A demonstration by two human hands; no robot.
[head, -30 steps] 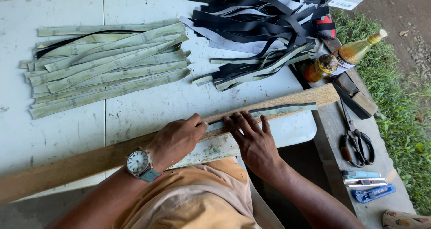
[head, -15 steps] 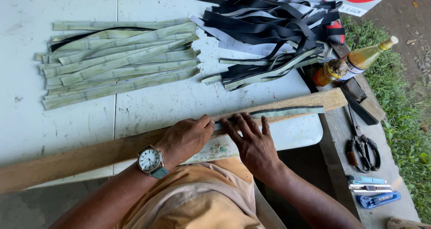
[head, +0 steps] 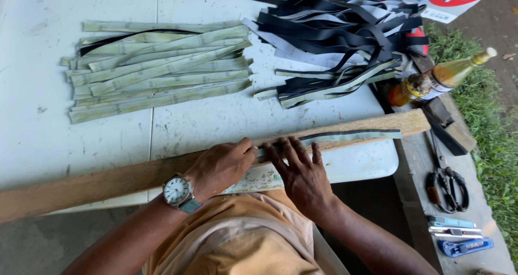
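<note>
Strip (head: 350,137) lies along the plank (head: 108,180), flat open left hand (head: 221,164) and right hand (head: 302,172) pressing its near end, the far end untouched.

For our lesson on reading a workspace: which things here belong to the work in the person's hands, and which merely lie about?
In hand:
left hand and right hand, pressing on the strip
pale green strip lying along the plank
wooden plank

Lying about:
pile of green strips
heap of black strips
amber bottle
scissors
blue utility knives
</note>
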